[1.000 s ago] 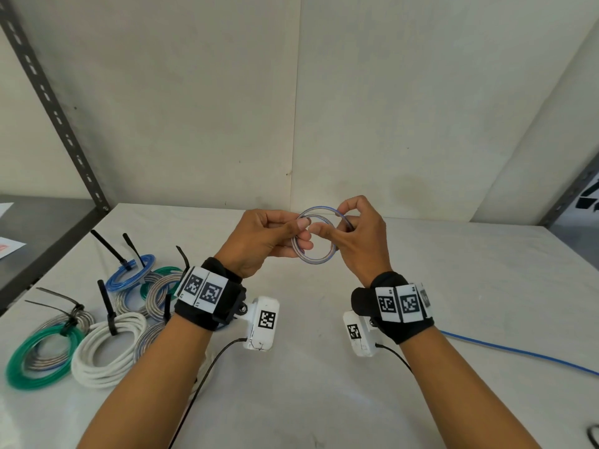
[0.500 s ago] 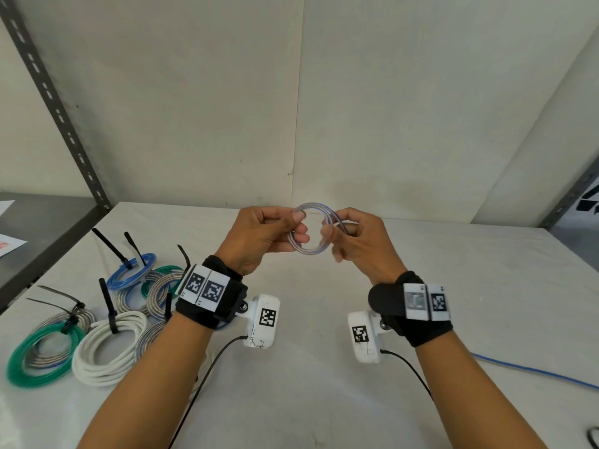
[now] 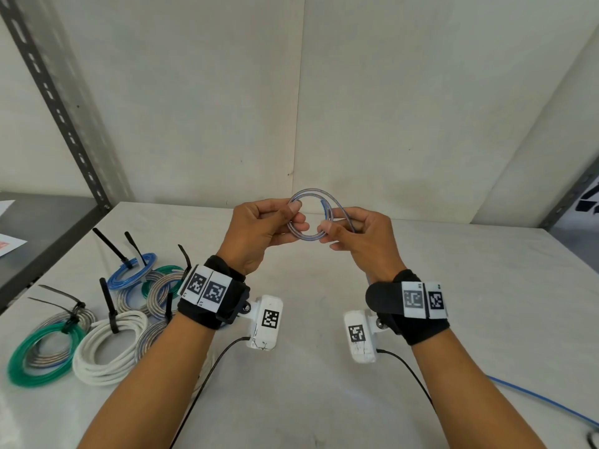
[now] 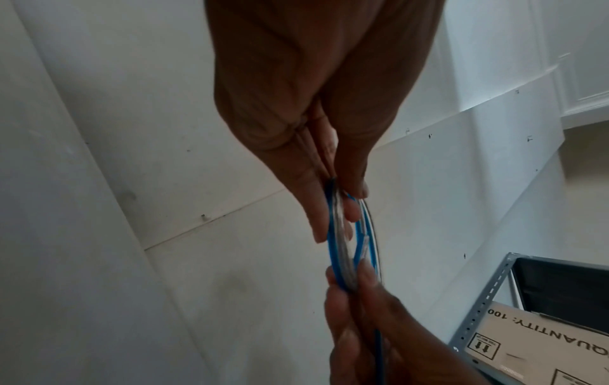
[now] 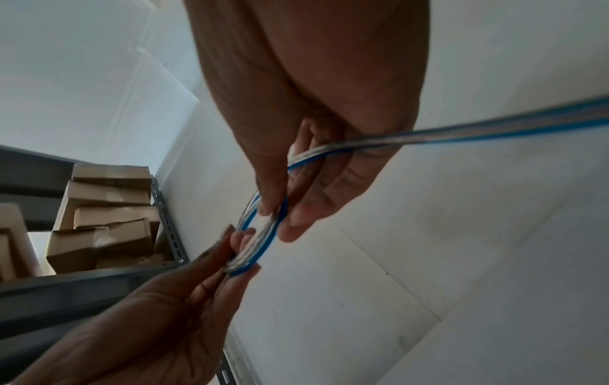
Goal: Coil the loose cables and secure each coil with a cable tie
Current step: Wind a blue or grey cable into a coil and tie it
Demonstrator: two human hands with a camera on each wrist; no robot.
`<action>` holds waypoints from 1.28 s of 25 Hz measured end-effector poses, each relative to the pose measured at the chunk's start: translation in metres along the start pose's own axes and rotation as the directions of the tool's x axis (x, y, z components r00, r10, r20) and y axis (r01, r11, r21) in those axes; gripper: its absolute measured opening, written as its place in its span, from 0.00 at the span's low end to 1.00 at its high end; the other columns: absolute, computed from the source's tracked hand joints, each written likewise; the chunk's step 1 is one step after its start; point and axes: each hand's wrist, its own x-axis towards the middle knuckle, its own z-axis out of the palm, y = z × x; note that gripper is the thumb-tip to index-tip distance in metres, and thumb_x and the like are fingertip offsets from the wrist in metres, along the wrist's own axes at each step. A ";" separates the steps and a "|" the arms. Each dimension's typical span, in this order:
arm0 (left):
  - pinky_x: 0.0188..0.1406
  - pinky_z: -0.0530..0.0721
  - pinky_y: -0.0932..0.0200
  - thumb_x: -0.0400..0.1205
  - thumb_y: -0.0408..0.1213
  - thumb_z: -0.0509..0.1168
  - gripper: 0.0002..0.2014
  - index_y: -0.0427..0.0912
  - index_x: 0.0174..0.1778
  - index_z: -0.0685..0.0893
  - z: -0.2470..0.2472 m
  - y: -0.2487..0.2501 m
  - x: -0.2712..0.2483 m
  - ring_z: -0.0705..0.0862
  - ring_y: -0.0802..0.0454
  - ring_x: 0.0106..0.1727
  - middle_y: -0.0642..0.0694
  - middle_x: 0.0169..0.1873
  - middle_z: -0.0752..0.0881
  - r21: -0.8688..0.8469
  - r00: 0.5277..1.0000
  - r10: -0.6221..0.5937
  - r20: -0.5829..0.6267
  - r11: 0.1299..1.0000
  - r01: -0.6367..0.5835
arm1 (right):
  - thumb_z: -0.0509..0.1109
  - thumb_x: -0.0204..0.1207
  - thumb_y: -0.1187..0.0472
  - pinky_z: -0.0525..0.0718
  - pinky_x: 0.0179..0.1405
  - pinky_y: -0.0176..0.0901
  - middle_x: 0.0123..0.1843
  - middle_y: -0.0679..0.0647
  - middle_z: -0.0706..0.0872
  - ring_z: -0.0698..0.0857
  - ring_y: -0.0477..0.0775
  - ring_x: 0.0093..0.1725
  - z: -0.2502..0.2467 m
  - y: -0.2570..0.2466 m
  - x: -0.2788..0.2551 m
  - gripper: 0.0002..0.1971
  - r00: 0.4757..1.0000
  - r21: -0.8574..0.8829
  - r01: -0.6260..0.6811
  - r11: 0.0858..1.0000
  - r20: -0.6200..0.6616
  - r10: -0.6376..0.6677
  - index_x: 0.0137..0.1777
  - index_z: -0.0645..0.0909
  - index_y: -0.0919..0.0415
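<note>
- Since a second ago the right hand (image 3: 363,241) has rolled outward, and the loop now sits slightly higher in the head view.
- The left hand (image 3: 259,234) pinches the small clear-and-blue cable coil (image 3: 308,218) on its left side, at centre frame, held above the table (image 3: 486,303).
- The right hand pinches the coil's right side, with the cable tail running back through its curled fingers.
- Tied coils (image 3: 107,345) lie at lower left.
</note>
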 end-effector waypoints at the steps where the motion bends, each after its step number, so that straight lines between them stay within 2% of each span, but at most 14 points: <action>1: 0.42 0.91 0.55 0.83 0.35 0.71 0.10 0.32 0.55 0.89 0.000 0.000 -0.001 0.93 0.46 0.42 0.40 0.40 0.92 0.004 1.000 0.002 0.007 1.000 -0.003 | 0.80 0.75 0.65 0.87 0.35 0.42 0.39 0.61 0.93 0.93 0.56 0.37 0.002 0.001 0.000 0.13 0.999 -0.019 0.018 1.000 -0.035 -0.019 0.58 0.85 0.58; 4: 0.43 0.92 0.55 0.83 0.36 0.71 0.11 0.32 0.56 0.89 0.000 0.001 -0.001 0.93 0.46 0.42 0.39 0.40 0.92 0.003 1.000 0.010 -0.002 1.000 -0.010 | 0.80 0.76 0.65 0.87 0.32 0.43 0.39 0.60 0.93 0.92 0.58 0.36 0.004 0.002 -0.001 0.20 0.995 -0.051 0.076 0.996 -0.055 -0.079 0.66 0.80 0.53; 6: 0.42 0.91 0.56 0.83 0.35 0.71 0.11 0.32 0.56 0.89 -0.002 0.002 -0.001 0.93 0.47 0.42 0.40 0.40 0.92 -0.021 1.000 0.010 -0.018 1.000 -0.010 | 0.75 0.80 0.64 0.86 0.29 0.44 0.42 0.61 0.93 0.91 0.58 0.35 0.005 0.000 -0.002 0.18 0.992 -0.026 0.126 0.992 -0.012 -0.127 0.67 0.81 0.50; 8: 0.40 0.90 0.58 0.83 0.36 0.71 0.10 0.33 0.56 0.89 -0.003 0.005 -0.001 0.93 0.49 0.41 0.42 0.40 0.93 -0.044 1.000 0.008 -0.022 0.999 -0.009 | 0.68 0.86 0.63 0.83 0.26 0.41 0.43 0.59 0.93 0.90 0.56 0.33 0.006 -0.002 0.000 0.10 0.985 -0.005 0.166 0.986 -0.045 -0.166 0.64 0.85 0.52; 10: 0.38 0.89 0.60 0.83 0.35 0.70 0.09 0.35 0.55 0.89 -0.003 0.007 -0.001 0.93 0.50 0.41 0.43 0.39 0.93 -0.065 0.999 0.008 -0.031 0.998 -0.010 | 0.65 0.88 0.61 0.80 0.23 0.39 0.41 0.55 0.93 0.89 0.54 0.32 0.004 -0.001 0.001 0.09 0.979 0.005 0.160 0.987 -0.126 -0.158 0.58 0.87 0.58; 14: 0.38 0.89 0.60 0.84 0.35 0.70 0.08 0.35 0.55 0.89 -0.004 0.010 -0.002 0.93 0.50 0.40 0.43 0.39 0.93 -0.093 0.998 0.016 -0.058 0.995 -0.021 | 0.71 0.84 0.61 0.75 0.23 0.36 0.44 0.56 0.93 0.84 0.54 0.28 0.008 0.002 -0.002 0.06 0.966 -0.037 0.217 0.975 -0.134 -0.221 0.58 0.87 0.58; 17: 0.39 0.90 0.59 0.84 0.36 0.70 0.09 0.35 0.56 0.89 -0.001 0.010 -0.002 0.93 0.50 0.41 0.43 0.40 0.93 -0.109 0.996 0.028 -0.080 0.993 -0.037 | 0.71 0.84 0.63 0.82 0.25 0.40 0.42 0.57 0.93 0.91 0.55 0.35 0.012 0.002 -0.005 0.06 0.967 0.010 0.213 0.977 -0.144 -0.209 0.57 0.87 0.60; 20: 0.41 0.90 0.58 0.84 0.35 0.70 0.08 0.35 0.55 0.89 0.003 0.007 -0.003 0.93 0.49 0.43 0.42 0.42 0.93 -0.155 0.994 0.042 -0.097 0.986 -0.056 | 0.71 0.84 0.63 0.89 0.32 0.46 0.47 0.58 0.94 0.94 0.58 0.46 0.017 0.000 -0.007 0.05 0.976 0.095 0.182 0.979 -0.136 -0.168 0.56 0.86 0.62; 24: 0.45 0.90 0.55 0.83 0.37 0.70 0.11 0.34 0.56 0.89 0.012 0.002 -0.007 0.93 0.47 0.46 0.40 0.45 0.93 -0.167 0.998 0.021 -0.063 0.985 -0.031 | 0.76 0.78 0.68 0.91 0.38 0.47 0.45 0.62 0.94 0.94 0.60 0.45 0.022 -0.002 -0.006 0.07 0.974 0.202 0.169 0.965 -0.183 -0.133 0.55 0.85 0.67; 26: 0.51 0.91 0.52 0.79 0.40 0.73 0.16 0.35 0.60 0.88 0.004 0.005 -0.005 0.93 0.45 0.50 0.39 0.49 0.93 -0.047 0.999 0.042 0.019 0.998 -0.041 | 0.76 0.78 0.69 0.89 0.38 0.43 0.42 0.59 0.94 0.93 0.56 0.42 0.015 -0.003 -0.002 0.06 0.975 0.187 0.179 0.966 -0.163 -0.150 0.54 0.87 0.66; 28: 0.53 0.91 0.51 0.77 0.42 0.76 0.20 0.37 0.64 0.87 -0.008 0.009 -0.002 0.93 0.43 0.51 0.40 0.51 0.93 0.221 0.991 0.073 0.114 0.970 -0.097 | 0.76 0.77 0.69 0.87 0.38 0.39 0.43 0.57 0.94 0.92 0.51 0.40 0.004 -0.002 0.001 0.07 0.983 0.040 0.186 0.982 -0.017 -0.185 0.54 0.89 0.64; 30: 0.52 0.91 0.50 0.78 0.38 0.78 0.15 0.39 0.59 0.91 -0.016 0.012 -0.003 0.93 0.43 0.47 0.40 0.44 0.94 0.426 0.975 0.040 0.217 0.895 -0.131 | 0.78 0.76 0.69 0.85 0.40 0.35 0.43 0.55 0.94 0.91 0.47 0.40 -0.003 0.001 0.001 0.07 0.971 -0.127 0.203 0.971 0.153 -0.183 0.53 0.91 0.61; 32: 0.49 0.91 0.49 0.77 0.36 0.79 0.08 0.39 0.50 0.94 -0.016 0.013 -0.006 0.92 0.45 0.42 0.39 0.38 0.93 0.526 0.963 -0.015 0.269 0.840 -0.134 | 0.79 0.75 0.67 0.83 0.42 0.34 0.43 0.48 0.93 0.90 0.43 0.42 -0.005 0.003 0.001 0.07 0.956 -0.239 0.237 0.942 0.229 -0.183 0.51 0.92 0.59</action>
